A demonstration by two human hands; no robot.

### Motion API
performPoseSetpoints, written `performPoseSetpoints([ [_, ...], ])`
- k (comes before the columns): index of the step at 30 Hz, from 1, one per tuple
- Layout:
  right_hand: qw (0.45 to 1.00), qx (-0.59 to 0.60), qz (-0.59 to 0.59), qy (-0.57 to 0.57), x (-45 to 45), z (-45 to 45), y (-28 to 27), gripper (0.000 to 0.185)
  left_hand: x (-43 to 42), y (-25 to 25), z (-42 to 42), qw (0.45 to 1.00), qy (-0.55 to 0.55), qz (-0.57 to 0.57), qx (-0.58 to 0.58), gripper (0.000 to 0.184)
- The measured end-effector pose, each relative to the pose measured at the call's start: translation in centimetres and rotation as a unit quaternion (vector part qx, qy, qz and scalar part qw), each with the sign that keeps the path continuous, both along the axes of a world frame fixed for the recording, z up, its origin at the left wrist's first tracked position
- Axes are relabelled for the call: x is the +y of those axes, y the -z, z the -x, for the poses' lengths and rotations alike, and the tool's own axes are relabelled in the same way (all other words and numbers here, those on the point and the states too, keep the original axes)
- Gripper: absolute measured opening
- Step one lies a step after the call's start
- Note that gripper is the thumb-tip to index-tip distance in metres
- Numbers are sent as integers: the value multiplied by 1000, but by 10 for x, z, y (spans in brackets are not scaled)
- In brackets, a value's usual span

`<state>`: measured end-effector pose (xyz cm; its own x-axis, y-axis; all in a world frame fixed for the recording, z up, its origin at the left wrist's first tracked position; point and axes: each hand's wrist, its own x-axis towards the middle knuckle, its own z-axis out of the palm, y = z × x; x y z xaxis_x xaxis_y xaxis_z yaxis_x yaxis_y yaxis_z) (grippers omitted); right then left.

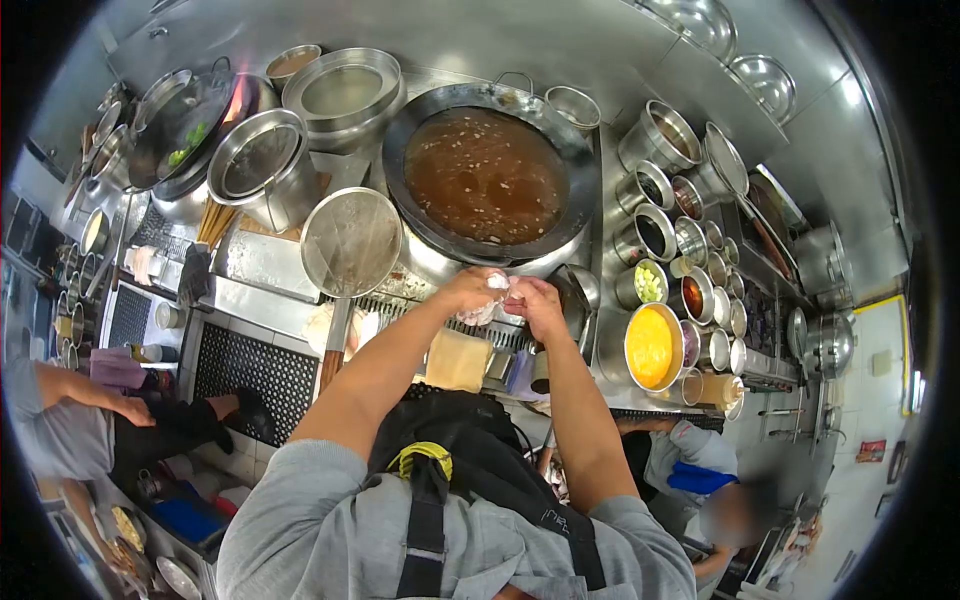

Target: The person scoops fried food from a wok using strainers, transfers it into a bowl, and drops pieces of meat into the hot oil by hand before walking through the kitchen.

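Just on the near side of the big wok (580, 190), a crumpled pale bundle (478, 316) has no clear long axis; left hand (468, 290) and right hand (538, 300) pinch it, forearms converging.

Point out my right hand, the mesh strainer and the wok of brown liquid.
Right hand (538, 303): head view, back of the hand.
Mesh strainer (351, 240): head view, middle of the round mesh.
Wok (584, 178): head view, dark inner wall toward the picture's right.
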<state>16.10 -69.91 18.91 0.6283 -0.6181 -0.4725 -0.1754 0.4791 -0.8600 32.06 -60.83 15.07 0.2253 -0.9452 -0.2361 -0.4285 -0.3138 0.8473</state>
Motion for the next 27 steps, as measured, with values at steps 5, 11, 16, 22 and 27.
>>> performPoseSetpoints([
  [5, 995, 32, 88, -45, -8, -3, 16, 21, 3, -6, -2, 997, -12, -16, -81, 57],
  [11, 988, 32, 146, 36, -23, 13, 45, 12, 19, -29, -7, 994, -71, -18, 75, 45],
  [16, 990, -34, -32, 130, -27, 28, 7, 11, 24, -11, -20, 979, -103, 8, 173, 41],
  [22, 967, -109, 140, 182, -15, -2, -112, 21, 32, 27, -17, 987, -75, 52, 133, 50],
  [27, 706, 163, 667, -172, -19, -59, -162, 34, 41, 0, -8, 972, -74, 36, 220, 51],
])
